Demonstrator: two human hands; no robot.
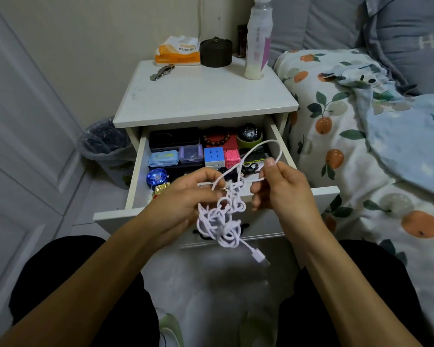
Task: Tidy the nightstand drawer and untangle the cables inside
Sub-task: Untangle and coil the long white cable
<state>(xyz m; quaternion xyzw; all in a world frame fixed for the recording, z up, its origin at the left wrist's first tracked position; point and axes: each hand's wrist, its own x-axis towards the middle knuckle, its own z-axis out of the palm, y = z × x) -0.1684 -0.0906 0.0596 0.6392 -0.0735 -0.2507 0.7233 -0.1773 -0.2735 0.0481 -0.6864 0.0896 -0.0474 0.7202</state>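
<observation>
A tangled pale pink cable (221,219) hangs in a knotted clump in front of the open nightstand drawer (135,171). My left hand (186,196) grips the upper part of the knot. My right hand (278,186) pinches a loop of the same cable that arcs up over the drawer. The cable's plug (259,257) dangles below the clump. Inside the drawer lie a black case (174,140), a puzzle cube (213,155), a pink box (231,158), a bead bracelet (217,139), a watch (249,133), a blue yo-yo (157,177) and a dark cable (251,168).
On the nightstand top (203,96) stand a tissue pack (178,51), a dark round jar (216,52), a tall bottle (257,43) and keys (162,71). A lined bin (105,149) sits to the left. The bed with a fruit-print quilt (348,136) is close on the right.
</observation>
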